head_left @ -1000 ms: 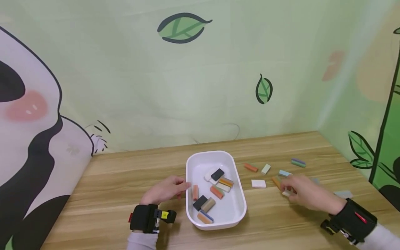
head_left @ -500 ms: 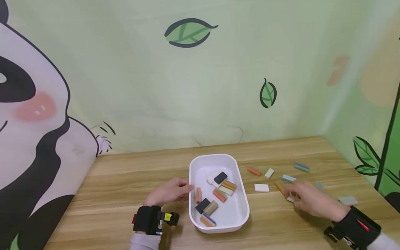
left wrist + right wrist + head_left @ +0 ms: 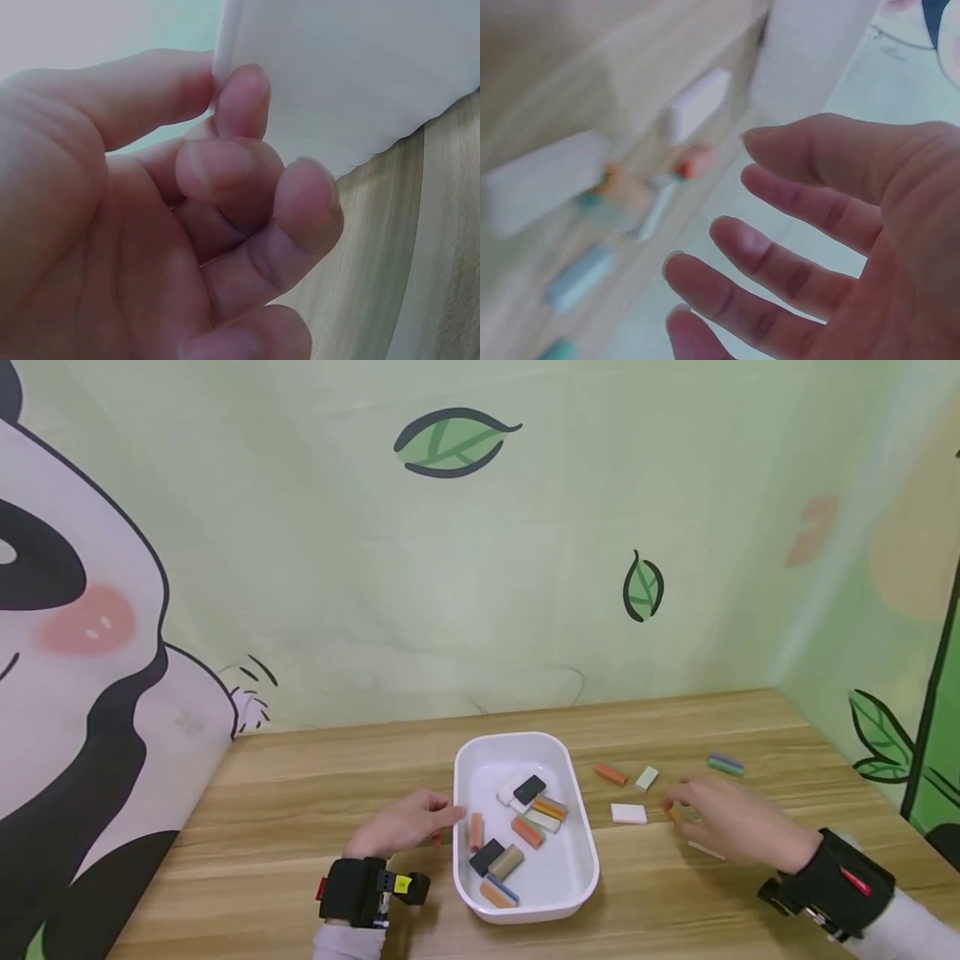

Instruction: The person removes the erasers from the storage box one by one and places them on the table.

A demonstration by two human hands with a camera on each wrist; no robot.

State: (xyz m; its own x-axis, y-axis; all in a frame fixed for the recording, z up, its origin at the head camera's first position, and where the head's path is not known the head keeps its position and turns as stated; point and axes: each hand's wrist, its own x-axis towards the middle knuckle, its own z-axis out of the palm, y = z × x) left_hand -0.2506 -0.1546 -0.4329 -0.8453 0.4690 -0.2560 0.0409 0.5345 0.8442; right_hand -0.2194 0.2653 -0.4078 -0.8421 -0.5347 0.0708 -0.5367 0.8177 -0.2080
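Observation:
My left hand (image 3: pixel 397 825) pinches the left rim of a white plastic tray (image 3: pixel 558 881); in the left wrist view the thumb and index fingertip meet across the tray wall (image 3: pixel 330 82). Inside the tray lie several small bars like erasers, among them a black one (image 3: pixel 529 789), an orange one (image 3: pixel 527 832) and a brown one (image 3: pixel 506 862). My right hand (image 3: pixel 735 827) hovers over loose bars at the right, partly hiding an orange one and a whitish one (image 3: pixel 707 852). In the right wrist view its fingers (image 3: pixel 780 262) are spread, with nothing between them and the thumb.
Between tray and right hand lie a white bar (image 3: pixel 628 813), an orange bar (image 3: pixel 611 774) and a small pale bar (image 3: pixel 647 778). Farther back is a purple-and-green bar (image 3: pixel 725 765). A printed cloth (image 3: pixel 360 568) hangs behind the wooden table (image 3: pixel 300 793).
My right hand has let go of the whitish bar, lifted, and shifted slightly back, its fingers opening. The view has tilted a little. My left hand stays on the tray rim.

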